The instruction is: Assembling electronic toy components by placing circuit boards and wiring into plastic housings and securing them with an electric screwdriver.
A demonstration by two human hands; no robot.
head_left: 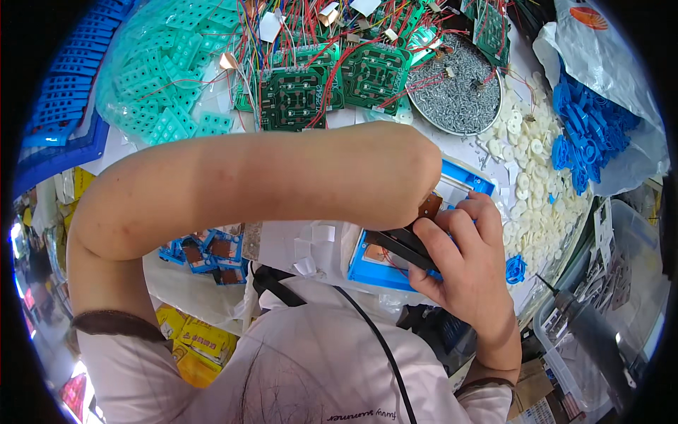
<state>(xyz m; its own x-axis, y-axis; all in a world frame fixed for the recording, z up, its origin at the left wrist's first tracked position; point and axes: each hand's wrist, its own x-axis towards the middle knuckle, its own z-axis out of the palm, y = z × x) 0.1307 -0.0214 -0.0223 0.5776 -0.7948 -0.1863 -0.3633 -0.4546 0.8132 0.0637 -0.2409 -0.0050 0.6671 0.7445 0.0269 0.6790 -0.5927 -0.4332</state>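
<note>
My right hand (462, 265) has its thumb and fingers closed round a long black piece (404, 246), whose exact kind I cannot make out. A small brown part (430, 206) shows beside its fingertips. Beneath lies a blue plastic housing (381, 273) with a pale inside and a thin red wire. My left forearm crosses the view from the left, and my left hand (413, 177) is bent down over the housing, close to the right hand. The left fingers are hidden behind the back of that hand.
Green circuit boards (293, 95) with tangled wires lie at the back. A round tray of screws (455, 92), white plastic discs (526, 155) and a bag of blue parts (590, 134) stand right. Teal pads (166, 78) fill the back left. An electric screwdriver (593, 339) is at lower right.
</note>
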